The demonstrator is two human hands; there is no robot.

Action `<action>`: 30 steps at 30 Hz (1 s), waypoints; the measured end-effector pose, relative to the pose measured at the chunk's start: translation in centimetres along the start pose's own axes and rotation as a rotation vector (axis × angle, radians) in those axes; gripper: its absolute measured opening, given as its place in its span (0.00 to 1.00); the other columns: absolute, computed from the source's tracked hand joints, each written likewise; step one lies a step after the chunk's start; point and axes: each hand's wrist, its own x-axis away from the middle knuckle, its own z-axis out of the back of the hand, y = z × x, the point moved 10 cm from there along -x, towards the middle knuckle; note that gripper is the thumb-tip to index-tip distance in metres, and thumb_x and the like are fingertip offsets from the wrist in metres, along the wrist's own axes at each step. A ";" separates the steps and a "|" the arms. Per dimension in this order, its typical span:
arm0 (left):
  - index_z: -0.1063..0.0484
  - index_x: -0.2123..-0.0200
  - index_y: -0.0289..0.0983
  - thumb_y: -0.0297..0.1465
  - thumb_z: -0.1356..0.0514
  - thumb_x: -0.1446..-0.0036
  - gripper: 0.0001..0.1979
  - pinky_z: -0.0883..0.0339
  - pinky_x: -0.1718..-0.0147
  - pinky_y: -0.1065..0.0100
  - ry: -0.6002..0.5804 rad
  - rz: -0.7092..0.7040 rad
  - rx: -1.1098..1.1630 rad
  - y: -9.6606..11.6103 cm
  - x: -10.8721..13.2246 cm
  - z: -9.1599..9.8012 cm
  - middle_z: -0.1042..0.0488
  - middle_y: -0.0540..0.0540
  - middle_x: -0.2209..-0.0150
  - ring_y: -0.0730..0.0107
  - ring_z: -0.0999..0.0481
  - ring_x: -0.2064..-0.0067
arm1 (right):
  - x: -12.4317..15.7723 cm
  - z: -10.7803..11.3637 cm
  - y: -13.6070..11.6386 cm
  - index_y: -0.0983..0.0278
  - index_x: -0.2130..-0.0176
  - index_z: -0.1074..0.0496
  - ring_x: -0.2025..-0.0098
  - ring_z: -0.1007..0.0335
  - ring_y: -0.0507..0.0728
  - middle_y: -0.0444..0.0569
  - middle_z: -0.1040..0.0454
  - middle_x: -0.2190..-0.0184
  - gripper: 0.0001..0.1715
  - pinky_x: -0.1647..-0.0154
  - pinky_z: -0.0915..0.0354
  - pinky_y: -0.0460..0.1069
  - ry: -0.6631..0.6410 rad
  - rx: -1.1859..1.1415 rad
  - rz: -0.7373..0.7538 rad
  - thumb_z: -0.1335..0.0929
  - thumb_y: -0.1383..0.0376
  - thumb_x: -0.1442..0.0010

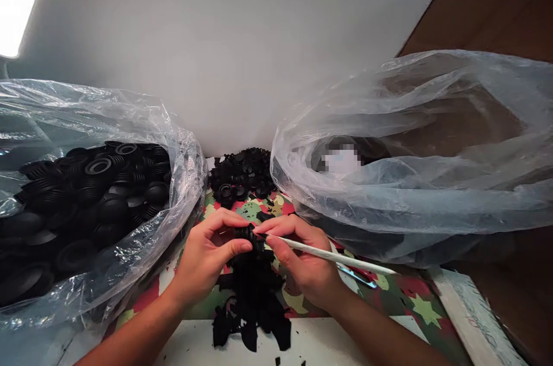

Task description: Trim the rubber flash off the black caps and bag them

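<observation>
Between the thumb and fingers of my left hand (205, 253) is a small black ribbed rubber part (244, 232). My right hand (305, 253) is closed around a slim white stick (341, 256), which slants down to the right. Its fingertips meet the right side of the rubber part, where a dark bit shows at the stick's near end; I cannot tell whether that is the tool's tip or rubber. Beneath both hands lies a heap of torn black rubber scraps (253, 285), reaching onto a white sheet (194, 343).
At left, a clear plastic bag (185, 164) holds many black ribbed rubber parts (99, 199). Another clear bag (432, 199) stands open at right. More black pieces (242, 173) are piled by the wall. A blue-and-red tool (356, 276) lies on the patterned cloth (406, 291).
</observation>
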 end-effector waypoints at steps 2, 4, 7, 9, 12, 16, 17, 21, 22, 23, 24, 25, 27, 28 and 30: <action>0.18 0.66 0.40 0.31 0.27 0.50 0.07 0.27 0.63 0.70 0.018 0.002 -0.007 -0.1 0.1 0.2 0.20 0.48 0.67 0.66 0.21 0.64 | 0.0 -0.1 -0.1 0.58 0.66 0.26 0.63 0.19 0.55 0.47 0.16 0.61 0.07 0.61 0.26 0.49 0.000 -0.022 -0.002 0.31 0.64 0.34; 0.18 0.66 0.40 0.31 0.27 0.49 0.06 0.28 0.65 0.70 0.030 -0.006 -0.056 -0.1 0.2 0.3 0.20 0.49 0.67 0.67 0.22 0.65 | 0.0 -0.2 -0.1 0.58 0.66 0.26 0.61 0.19 0.57 0.48 0.16 0.60 0.07 0.60 0.25 0.51 -0.006 -0.045 -0.006 0.32 0.63 0.33; 0.18 0.67 0.40 0.31 0.29 0.47 0.03 0.29 0.65 0.70 0.032 -0.042 -0.155 0.3 0.3 0.3 0.20 0.48 0.68 0.66 0.22 0.65 | 0.1 -0.3 -0.6 0.58 0.65 0.26 0.59 0.19 0.58 0.48 0.16 0.59 0.06 0.57 0.24 0.52 -0.017 -0.039 0.021 0.32 0.63 0.33; 0.18 0.67 0.40 0.32 0.29 0.46 0.03 0.30 0.66 0.69 0.026 -0.064 -0.223 0.6 0.4 0.2 0.19 0.48 0.69 0.66 0.22 0.66 | 0.1 -0.3 -1.1 0.58 0.64 0.26 0.58 0.18 0.58 0.49 0.16 0.59 0.05 0.56 0.25 0.52 -0.029 0.011 0.065 0.31 0.65 0.34; 0.18 0.69 0.39 0.32 0.30 0.45 0.03 0.31 0.67 0.68 0.019 -0.093 -0.294 1.2 0.4 0.2 0.20 0.48 0.71 0.66 0.24 0.69 | 0.1 -0.3 -1.8 0.58 0.63 0.26 0.58 0.18 0.57 0.49 0.16 0.58 0.04 0.55 0.25 0.51 -0.058 0.118 0.130 0.30 0.67 0.34; 0.20 0.71 0.39 0.32 0.30 0.46 0.04 0.32 0.67 0.67 -0.011 -0.129 -0.349 1.7 0.3 -0.3 0.22 0.50 0.74 0.67 0.25 0.70 | 0.1 -1.3 -2.6 0.58 0.61 0.27 0.52 0.19 0.58 0.51 0.17 0.51 0.05 0.51 0.27 0.53 -0.165 0.215 0.226 0.32 0.69 0.34; 0.20 0.71 0.39 0.33 0.29 0.46 0.05 0.32 0.67 0.67 -0.019 -0.127 -0.357 1.6 0.3 -0.4 0.22 0.50 0.74 0.67 0.25 0.70 | 0.2 -1.5 -2.6 0.58 0.61 0.27 0.51 0.20 0.59 0.51 0.18 0.50 0.05 0.50 0.27 0.53 -0.186 0.221 0.233 0.32 0.69 0.33; 0.20 0.66 0.39 0.34 0.29 0.46 0.07 0.29 0.65 0.67 -0.053 -0.068 -0.259 0.8 0.3 -0.8 0.19 0.47 0.67 0.63 0.22 0.65 | 0.2 -1.2 -2.2 0.58 0.62 0.28 0.52 0.20 0.59 0.52 0.17 0.54 0.05 0.52 0.27 0.54 -0.150 0.173 0.204 0.33 0.68 0.33; 0.21 0.65 0.38 0.34 0.28 0.47 0.08 0.28 0.63 0.66 -0.058 -0.054 -0.212 0.6 0.3 -0.9 0.19 0.46 0.66 0.63 0.21 0.63 | 0.1 -1.0 -2.0 0.59 0.63 0.28 0.53 0.20 0.59 0.52 0.17 0.55 0.05 0.52 0.26 0.53 -0.131 0.153 0.187 0.33 0.67 0.34; 0.21 0.64 0.38 0.34 0.27 0.48 0.09 0.27 0.63 0.66 -0.057 -0.045 -0.169 0.6 0.3 -0.9 0.19 0.46 0.65 0.63 0.21 0.63 | 0.1 -0.8 -1.9 0.59 0.64 0.28 0.55 0.19 0.59 0.52 0.17 0.56 0.05 0.53 0.26 0.53 -0.112 0.130 0.165 0.32 0.67 0.34; 0.21 0.65 0.38 0.34 0.26 0.49 0.10 0.27 0.63 0.67 -0.048 -0.040 -0.131 0.6 0.3 -0.8 0.19 0.46 0.66 0.63 0.20 0.63 | 0.0 -0.7 -1.7 0.59 0.64 0.28 0.56 0.19 0.58 0.51 0.17 0.57 0.06 0.54 0.26 0.53 -0.097 0.101 0.139 0.32 0.66 0.33; 0.20 0.65 0.38 0.34 0.26 0.50 0.11 0.26 0.63 0.67 -0.036 -0.043 -0.098 0.6 0.4 -0.7 0.19 0.46 0.67 0.64 0.21 0.64 | 0.0 -0.5 -1.6 0.59 0.65 0.28 0.57 0.19 0.58 0.51 0.17 0.58 0.06 0.55 0.26 0.53 -0.081 0.064 0.112 0.32 0.65 0.33; 0.20 0.67 0.38 0.34 0.25 0.51 0.10 0.26 0.65 0.68 -0.011 -0.063 -0.045 1.0 0.5 -0.3 0.20 0.47 0.68 0.65 0.21 0.66 | -0.1 -0.3 -1.5 0.59 0.66 0.28 0.58 0.19 0.58 0.50 0.17 0.58 0.09 0.56 0.26 0.53 -0.049 -0.026 0.067 0.33 0.62 0.32; 0.19 0.68 0.39 0.34 0.25 0.51 0.10 0.27 0.65 0.69 0.001 -0.080 -0.023 1.2 0.5 -0.2 0.20 0.47 0.69 0.66 0.21 0.66 | -0.1 -0.3 -1.4 0.59 0.67 0.28 0.58 0.19 0.58 0.50 0.17 0.59 0.10 0.56 0.25 0.53 -0.037 -0.069 0.046 0.33 0.60 0.32; 0.19 0.68 0.40 0.35 0.25 0.51 0.08 0.27 0.65 0.69 0.024 -0.110 0.009 1.6 0.7 0.1 0.20 0.48 0.70 0.67 0.22 0.66 | -0.1 -0.4 -1.1 0.59 0.67 0.29 0.58 0.19 0.59 0.51 0.16 0.59 0.13 0.56 0.25 0.54 -0.021 -0.131 0.003 0.33 0.57 0.31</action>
